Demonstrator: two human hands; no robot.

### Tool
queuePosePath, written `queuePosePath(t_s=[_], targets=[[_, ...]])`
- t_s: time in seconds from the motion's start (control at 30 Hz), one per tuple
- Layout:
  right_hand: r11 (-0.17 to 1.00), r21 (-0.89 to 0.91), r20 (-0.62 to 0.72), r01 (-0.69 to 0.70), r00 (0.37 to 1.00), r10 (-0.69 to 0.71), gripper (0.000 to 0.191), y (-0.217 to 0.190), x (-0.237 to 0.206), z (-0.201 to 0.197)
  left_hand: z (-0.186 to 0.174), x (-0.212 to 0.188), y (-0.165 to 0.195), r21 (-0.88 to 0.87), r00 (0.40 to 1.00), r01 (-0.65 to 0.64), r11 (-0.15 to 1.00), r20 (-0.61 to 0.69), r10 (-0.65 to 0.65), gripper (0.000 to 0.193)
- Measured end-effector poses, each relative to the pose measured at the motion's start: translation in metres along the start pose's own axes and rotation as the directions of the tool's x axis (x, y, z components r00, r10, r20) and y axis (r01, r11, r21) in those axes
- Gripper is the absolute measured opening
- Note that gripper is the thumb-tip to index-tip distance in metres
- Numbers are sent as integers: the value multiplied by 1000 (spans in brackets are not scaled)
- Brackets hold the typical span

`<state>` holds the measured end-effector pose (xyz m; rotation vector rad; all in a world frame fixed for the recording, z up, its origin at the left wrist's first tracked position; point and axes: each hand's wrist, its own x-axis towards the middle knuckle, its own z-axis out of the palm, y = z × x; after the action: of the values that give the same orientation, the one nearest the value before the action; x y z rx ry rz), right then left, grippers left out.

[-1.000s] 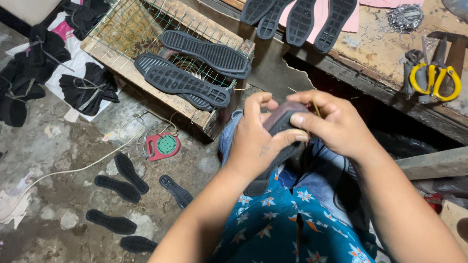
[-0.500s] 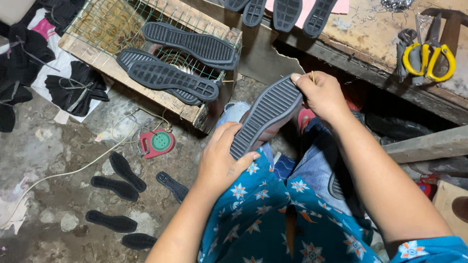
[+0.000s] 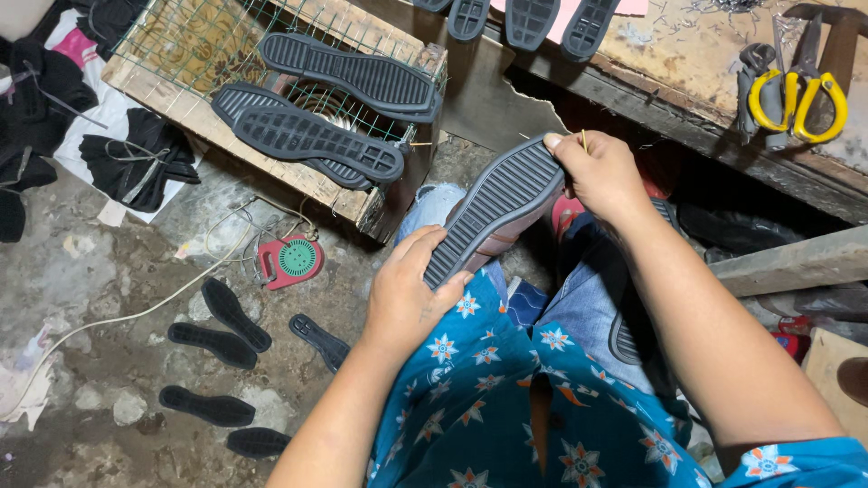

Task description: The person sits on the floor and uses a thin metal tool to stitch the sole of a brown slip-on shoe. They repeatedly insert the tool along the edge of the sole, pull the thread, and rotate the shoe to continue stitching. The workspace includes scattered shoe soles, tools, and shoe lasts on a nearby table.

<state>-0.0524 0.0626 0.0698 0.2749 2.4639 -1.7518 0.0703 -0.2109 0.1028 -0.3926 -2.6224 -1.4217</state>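
The ribbed shoe sole [image 3: 495,206] runs diagonally through frame centre, lower left to upper right; the left hand [image 3: 407,294] grasps its lower end; the right hand [image 3: 601,176] pinches its upper tip.

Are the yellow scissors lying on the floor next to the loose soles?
No, the scissors lie up on the wooden bench at the top right, far from the soles on the floor.

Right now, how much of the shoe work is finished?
Looks like partway. Three ridged soles already lie on the wire-topped crate, perhaps finished. In hand is one shoe, tread up: the left hand grips the shoe sole at its near end, and the right hand pinches its far end. Loose black insoles on the floor look untouched.
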Motion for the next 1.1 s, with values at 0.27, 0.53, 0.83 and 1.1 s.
queuePosePath(t_s=[0.27, 0.53, 0.83, 1.1], targets=[[999, 45, 4, 1, 1000, -1, 31, 1, -3, 3, 6, -8, -2, 145, 1000, -24, 989, 1, 24, 55], [996, 90, 23, 12, 1000, -14, 29, 11, -3, 2, 14, -15, 2, 250, 993, -113, 962, -14, 120, 53], [966, 255, 140, 33, 988, -71, 29, 6, -31, -14, 25, -1, 5, 146, 978, 210, 967, -25, -208, 35], [997, 72, 184, -4, 983, -9, 40, 29, -55, -52, 40, 22, -16, -170, 933, 169, 971, 345, -102, 75]])
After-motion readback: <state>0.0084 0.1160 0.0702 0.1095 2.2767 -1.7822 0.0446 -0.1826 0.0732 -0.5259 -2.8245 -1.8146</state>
